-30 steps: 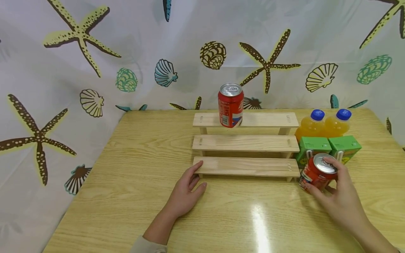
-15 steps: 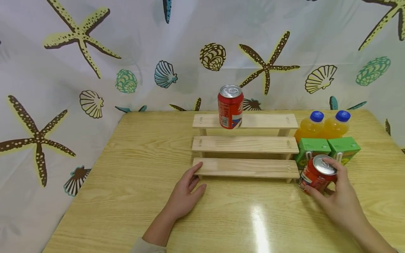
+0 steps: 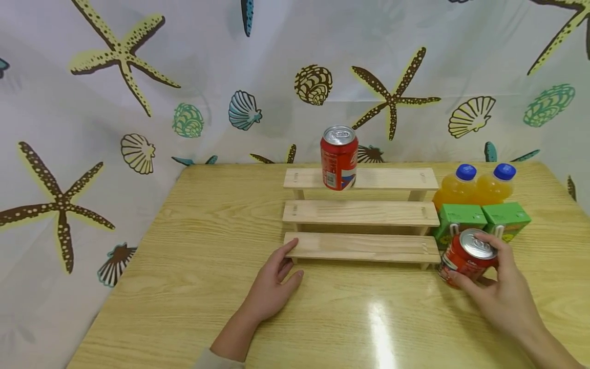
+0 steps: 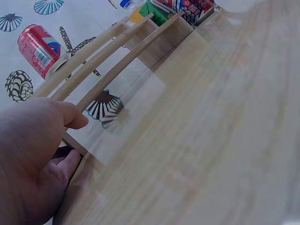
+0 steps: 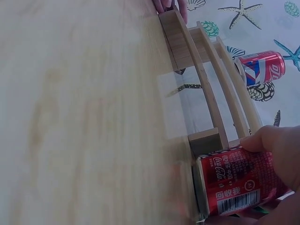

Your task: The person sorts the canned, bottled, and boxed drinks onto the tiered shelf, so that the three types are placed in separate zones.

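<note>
A red Coca-Cola can is in my right hand, with thumb and fingers around its sides. It is beside the right end of a three-tier wooden rack, in front of two green juice boxes. Whether its base touches the table cannot be told. My left hand touches the left end of the rack's lowest board, its thumb apart in front. In the left wrist view that hand partly hides the rack's end. A second Coca-Cola can stands upright on the top board.
Two bottles of orange drink with blue caps stand behind the juice boxes, right of the rack. A patterned cloth hangs behind the wooden table.
</note>
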Motion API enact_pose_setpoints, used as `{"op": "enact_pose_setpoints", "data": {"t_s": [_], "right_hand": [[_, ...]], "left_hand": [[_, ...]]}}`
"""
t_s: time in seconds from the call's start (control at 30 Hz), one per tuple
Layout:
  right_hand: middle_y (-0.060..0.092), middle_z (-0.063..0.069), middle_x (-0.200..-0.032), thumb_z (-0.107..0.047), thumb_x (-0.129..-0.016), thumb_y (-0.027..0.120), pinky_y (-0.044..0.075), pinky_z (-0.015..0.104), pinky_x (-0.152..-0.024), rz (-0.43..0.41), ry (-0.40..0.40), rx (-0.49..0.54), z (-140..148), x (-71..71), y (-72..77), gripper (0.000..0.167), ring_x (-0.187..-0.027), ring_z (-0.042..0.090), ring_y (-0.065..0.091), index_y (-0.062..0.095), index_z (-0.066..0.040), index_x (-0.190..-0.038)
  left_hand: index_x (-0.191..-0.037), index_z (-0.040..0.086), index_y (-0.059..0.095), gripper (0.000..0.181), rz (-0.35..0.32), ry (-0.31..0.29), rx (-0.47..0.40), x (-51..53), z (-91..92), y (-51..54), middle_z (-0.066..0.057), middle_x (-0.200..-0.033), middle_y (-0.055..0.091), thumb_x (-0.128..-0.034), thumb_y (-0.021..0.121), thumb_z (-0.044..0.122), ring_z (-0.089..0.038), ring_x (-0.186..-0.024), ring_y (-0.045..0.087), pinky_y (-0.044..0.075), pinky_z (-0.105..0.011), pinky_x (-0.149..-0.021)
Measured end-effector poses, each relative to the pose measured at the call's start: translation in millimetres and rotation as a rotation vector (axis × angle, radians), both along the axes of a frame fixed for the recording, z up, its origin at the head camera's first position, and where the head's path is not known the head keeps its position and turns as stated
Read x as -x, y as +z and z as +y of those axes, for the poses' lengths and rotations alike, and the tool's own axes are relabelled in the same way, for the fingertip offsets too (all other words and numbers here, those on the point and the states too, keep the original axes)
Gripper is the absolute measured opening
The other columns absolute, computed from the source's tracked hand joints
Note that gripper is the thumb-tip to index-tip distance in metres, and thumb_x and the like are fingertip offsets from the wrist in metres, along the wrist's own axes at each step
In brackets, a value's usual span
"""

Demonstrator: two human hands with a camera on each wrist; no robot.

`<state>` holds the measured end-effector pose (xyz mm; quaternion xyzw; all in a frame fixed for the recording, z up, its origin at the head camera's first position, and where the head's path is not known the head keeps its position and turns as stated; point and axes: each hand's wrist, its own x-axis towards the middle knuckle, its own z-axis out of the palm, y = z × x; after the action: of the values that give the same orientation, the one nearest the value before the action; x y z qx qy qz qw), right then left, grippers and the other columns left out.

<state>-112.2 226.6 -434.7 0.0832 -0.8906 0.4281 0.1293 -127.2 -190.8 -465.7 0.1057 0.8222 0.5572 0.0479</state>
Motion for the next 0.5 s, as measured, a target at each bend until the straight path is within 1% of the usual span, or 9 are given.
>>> {"op": "enact_pose_setpoints", "data": {"t_s": [0.1, 0.13, 0.33, 0.5], "right_hand": [[0.049, 0.028, -0.131, 0.005, -0.079, 0.081, 0.053, 0.001, -0.070, 0.000, 0.006, -0.001, 1.7, -2.3, -0.1, 0.093, -0.105, -0.023, 0.038, 0.025, -0.010, -0.153], [0.049, 0.029, -0.131, 0.006, -0.079, 0.081, 0.052, 0.001, -0.070, 0.002, 0.006, -0.002, 2.2, -3.2, -0.4, 0.094, -0.106, -0.023, 0.038, 0.025, -0.009, -0.153], [0.047, 0.029, -0.133, 0.006, -0.078, 0.081, 0.052, 0.001, -0.069, 0.003, -0.015, -0.011, 4.0, -7.3, 0.2, 0.095, -0.105, -0.023, 0.037, 0.024, -0.010, -0.153], [0.048, 0.029, -0.133, 0.002, -0.078, 0.083, 0.052, 0.002, -0.067, 0.007, -0.033, -0.038, 4.9, -8.1, 4.4, 0.095, -0.104, -0.023, 0.036, 0.025, -0.010, -0.153]], "left_hand": [[-0.156, 0.020, 0.032, 0.064, -0.016, -0.001, -0.001, -0.8, 0.9, 0.4, -0.003, -0.160, 0.029, -0.0994, 0.061, 0.010, -0.023, -0.146, 0.037, 0.037, -0.023, -0.118], [-0.156, 0.019, 0.032, 0.064, -0.016, -0.004, -0.002, -0.9, 1.0, 0.6, -0.004, -0.160, 0.029, -0.0993, 0.061, 0.010, -0.024, -0.146, 0.037, 0.037, -0.024, -0.118], [-0.156, 0.018, 0.031, 0.065, 0.008, -0.012, -0.009, 0.7, 0.7, -1.7, -0.009, -0.161, 0.028, -0.0991, 0.061, 0.009, -0.029, -0.146, 0.037, 0.037, -0.028, -0.118], [-0.156, 0.018, 0.032, 0.065, 0.017, -0.005, -0.011, 1.6, 0.7, -4.3, -0.009, -0.161, 0.029, -0.0990, 0.062, 0.009, -0.029, -0.145, 0.038, 0.038, -0.028, -0.118]]}}
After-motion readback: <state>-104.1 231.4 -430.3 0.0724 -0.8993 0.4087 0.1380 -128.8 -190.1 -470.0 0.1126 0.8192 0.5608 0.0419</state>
